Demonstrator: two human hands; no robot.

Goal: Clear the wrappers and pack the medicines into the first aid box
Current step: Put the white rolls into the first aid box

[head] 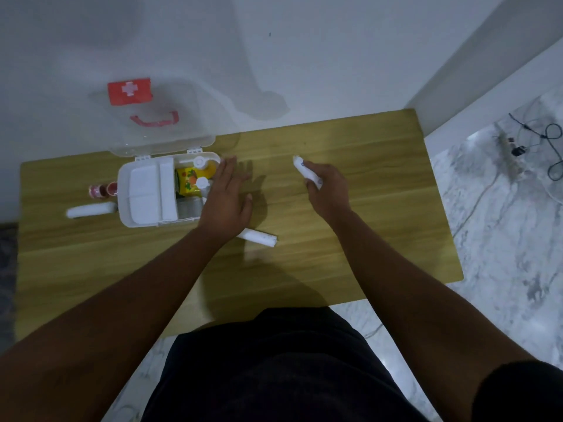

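- Step in hand, by judgement: packing medicines, with items gathered toward the white plastic first aid box [138, 220], left of centre frame on the light wooden table [350, 239].
- Clear hinged lid [170, 138] with red cross label and red handle stands open behind the box, against the white wall.
- Box contents: white pads in the left compartments, a yellow printed carton [188, 181] and white-capped bottles in the right ones. Right side looks crowded.
- Left hand [227, 202]: flat, fingers spread, palm down at the right rim of the box; nothing gripped. Touching the rim or just above it, cannot tell.
- Right hand [327, 190], centre-right of frame: fingers curled round a small white tube or roll [304, 170], its white end poking out toward upper left.
- Still outside the box: a white tube [260, 236] just below the left wrist; a long white tube [88, 211] and a small red-capped bottle [102, 190] just beside the box's left wall.
- Next move, by judgement: carry the held tube leftward over the rim and lay it lengthwise in a gap, left hand steadying the box.
- Open room: bare tabletop between the two hands and across the right half; path to the box unobstructed.
- Edges: table's near edge lies well below both hands; right edge drops to the marble floor [502, 269], where cables lie at upper right.
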